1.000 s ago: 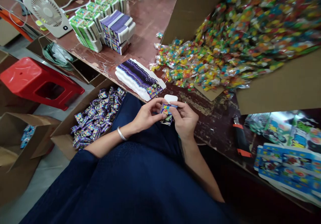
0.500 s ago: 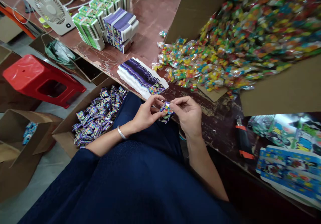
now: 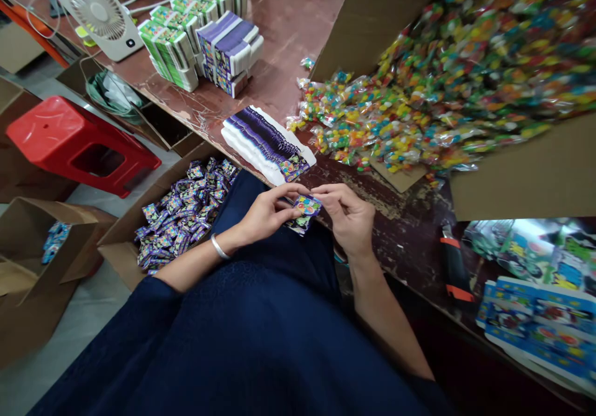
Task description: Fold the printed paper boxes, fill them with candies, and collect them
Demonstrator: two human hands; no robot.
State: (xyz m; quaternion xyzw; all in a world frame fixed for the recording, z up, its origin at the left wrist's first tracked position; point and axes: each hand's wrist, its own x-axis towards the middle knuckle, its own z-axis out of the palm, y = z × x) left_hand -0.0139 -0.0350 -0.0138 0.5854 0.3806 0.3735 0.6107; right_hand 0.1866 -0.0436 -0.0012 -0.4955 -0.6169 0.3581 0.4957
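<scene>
Over my lap, at the table's edge, a small purple candy box (image 3: 305, 210) with a colourful print is between my hands. My left hand (image 3: 274, 210) grips its left side, thumb on the printed face. At the box's upper right edge, my right hand (image 3: 348, 214) pinches with thumb and forefinger; its other fingers are curled. Just beyond them a fanned row of flat purple cartons (image 3: 267, 143) lies on the table. To the right of that row, small clear bags of coloured candy (image 3: 363, 124) spill from a cardboard box (image 3: 526, 167).
Filled purple boxes (image 3: 186, 211) lie in a carton at my left, near a red stool (image 3: 79, 146). Banded green carton stacks (image 3: 170, 49), banded purple stacks (image 3: 228, 49) and a white fan (image 3: 97, 15) stand on the table. A utility knife (image 3: 454, 264) and blue cartons (image 3: 540, 323) lie right.
The top edge of the purple candy box now looks flatter, and more of its printed face shows. My fingers have come together along that edge. The view has shifted slightly.
</scene>
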